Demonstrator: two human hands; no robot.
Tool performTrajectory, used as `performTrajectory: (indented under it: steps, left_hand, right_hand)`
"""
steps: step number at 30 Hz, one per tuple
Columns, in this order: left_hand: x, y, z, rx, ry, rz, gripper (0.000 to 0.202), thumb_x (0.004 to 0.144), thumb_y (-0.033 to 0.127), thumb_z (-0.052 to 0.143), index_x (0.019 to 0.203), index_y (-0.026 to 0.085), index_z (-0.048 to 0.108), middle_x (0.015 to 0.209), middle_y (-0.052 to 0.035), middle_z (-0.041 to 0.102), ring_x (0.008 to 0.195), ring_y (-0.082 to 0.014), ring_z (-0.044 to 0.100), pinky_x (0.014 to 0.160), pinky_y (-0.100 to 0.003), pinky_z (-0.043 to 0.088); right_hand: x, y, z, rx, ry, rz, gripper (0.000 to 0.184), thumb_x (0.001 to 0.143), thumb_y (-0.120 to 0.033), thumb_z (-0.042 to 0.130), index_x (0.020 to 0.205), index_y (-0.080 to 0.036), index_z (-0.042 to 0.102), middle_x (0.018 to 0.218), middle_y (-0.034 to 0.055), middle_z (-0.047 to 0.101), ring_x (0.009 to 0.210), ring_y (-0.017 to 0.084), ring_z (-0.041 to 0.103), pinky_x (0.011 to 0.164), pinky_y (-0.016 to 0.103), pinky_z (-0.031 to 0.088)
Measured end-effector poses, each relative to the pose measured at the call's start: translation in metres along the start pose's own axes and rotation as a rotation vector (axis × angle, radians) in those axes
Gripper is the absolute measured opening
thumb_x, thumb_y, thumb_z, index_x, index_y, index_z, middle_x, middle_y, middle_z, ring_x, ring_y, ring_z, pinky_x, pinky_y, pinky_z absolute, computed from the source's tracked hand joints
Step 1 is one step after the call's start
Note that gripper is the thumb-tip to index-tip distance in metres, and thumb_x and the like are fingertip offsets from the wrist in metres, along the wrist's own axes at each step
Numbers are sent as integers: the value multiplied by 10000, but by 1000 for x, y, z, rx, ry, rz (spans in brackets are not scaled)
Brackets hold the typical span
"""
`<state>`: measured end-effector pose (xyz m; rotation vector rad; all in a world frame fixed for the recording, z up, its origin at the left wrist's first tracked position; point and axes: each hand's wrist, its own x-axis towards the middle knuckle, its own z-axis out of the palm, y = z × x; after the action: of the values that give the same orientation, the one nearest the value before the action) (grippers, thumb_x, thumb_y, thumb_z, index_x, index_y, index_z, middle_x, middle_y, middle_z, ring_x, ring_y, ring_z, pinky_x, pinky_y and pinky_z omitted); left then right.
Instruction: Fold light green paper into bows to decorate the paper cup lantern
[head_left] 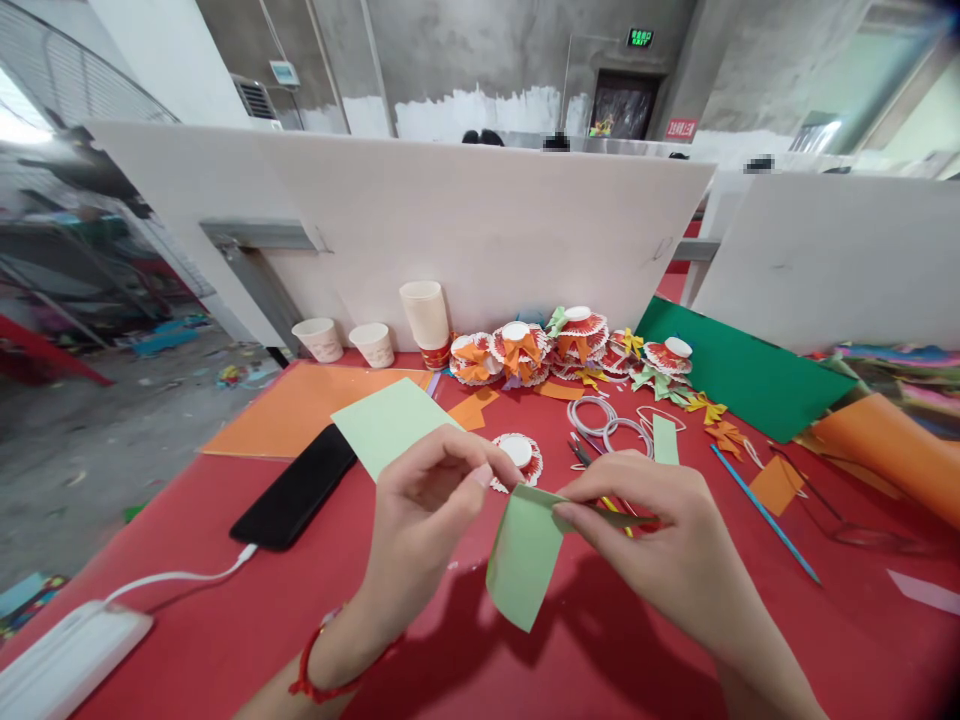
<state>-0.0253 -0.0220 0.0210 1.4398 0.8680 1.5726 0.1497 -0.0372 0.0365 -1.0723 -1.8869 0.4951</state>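
A light green strip of paper hangs, slightly curved, between my two hands above the red table. My right hand pinches its upper right edge between thumb and fingers, with a folded part of the paper sticking out to the right. At the upper left corner, my left hand is closed, its fingertips on the paper. Behind my left hand lies a larger light green sheet. A small white-and-red fluted paper piece sits just beyond the strip. Scissors lie partly hidden behind my right hand.
Fluted paper ornaments with bows line the white partition, beside several paper cups. A phone, cabled to a white power bank, lies left. Rings of wire, a blue stick and orange scraps lie right.
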Motion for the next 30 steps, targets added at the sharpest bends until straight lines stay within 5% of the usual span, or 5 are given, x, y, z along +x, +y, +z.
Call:
performTrajectory:
  steps: [5, 10, 19, 27, 30]
  left_hand:
    - [-1, 0, 0, 26, -178, -55, 114, 778, 142, 590, 846, 189, 669, 783, -31, 695, 712, -156, 650, 632, -241, 528]
    - [-6, 2, 6, 261, -345, -77, 176, 812, 228, 592, 683, 150, 683, 570, -18, 632, 499, -115, 514, 459, -205, 417]
    - [-9, 4, 7, 357, -250, 39, 213, 793, 248, 637, 614, 160, 713, 436, 7, 580, 384, -91, 413, 363, -191, 352]
    - [-9, 5, 8, 205, -175, 23, 96, 757, 164, 658, 694, 176, 729, 587, -20, 693, 489, -125, 575, 448, -195, 466]
    - [-12, 6, 7, 155, -81, 62, 153, 772, 137, 641, 644, 198, 700, 549, 17, 644, 467, -101, 534, 413, -176, 419]
  right_hand:
    - [0, -1, -2, 85, 6, 63, 109, 765, -134, 678, 689, -211, 686, 648, -23, 698, 585, 118, 617, 530, 216, 471]
    - [0, -2, -4, 170, 55, 108, 110, 745, -139, 685, 665, -213, 695, 632, -22, 704, 564, 115, 617, 519, 198, 498]
    - [3, -2, -4, 248, 147, 210, 69, 657, -165, 728, 621, -223, 716, 571, -15, 695, 490, 129, 602, 422, 212, 479]
    - [2, -5, -3, 268, 96, 165, 116, 693, -127, 717, 618, -215, 706, 585, -22, 696, 525, 114, 615, 463, 185, 494]
    - [1, -5, -2, 265, 59, 155, 125, 695, -121, 722, 612, -213, 703, 579, -25, 694, 527, 113, 612, 494, 199, 498]
